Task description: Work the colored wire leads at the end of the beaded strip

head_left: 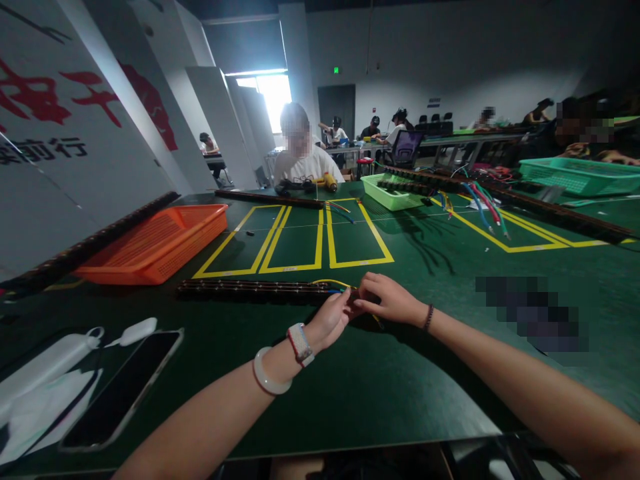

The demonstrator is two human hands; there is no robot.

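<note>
The long dark strip [253, 290] lies flat on the green desk [400, 373], near the person, running leftward from the hands. It looks stiff, narrow and light, best steadied at its right end, where thin yellow and blue wires [333, 285] look limp and easily bent. The left hand [331, 320] and right hand [387, 300] meet there, fingers curled together, apparently pinching the wires at the strip's end.

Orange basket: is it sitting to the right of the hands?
No, the orange basket sits on the green table to the left of both hands, beyond the long dark strip.
</note>
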